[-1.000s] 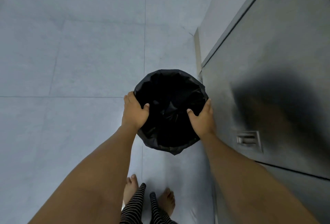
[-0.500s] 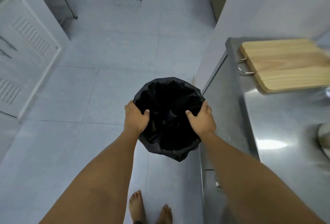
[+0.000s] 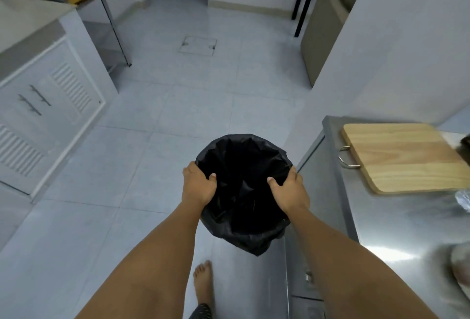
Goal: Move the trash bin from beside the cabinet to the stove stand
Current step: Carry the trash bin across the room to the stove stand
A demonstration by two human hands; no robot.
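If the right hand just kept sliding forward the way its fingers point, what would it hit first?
Probably nothing soon: the right hand grips the trash bin rim, and beyond lies open floor. Depth is unclear.

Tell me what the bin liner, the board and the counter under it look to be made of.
Bin liner: thin black plastic film, by its crinkled, faintly glossy folds; the bin's own body is hidden. Board: pale wood, matte, with straight grain lines and a metal loop handle. Counter: probably stainless steel, brushed grey with a bright reflected glare.
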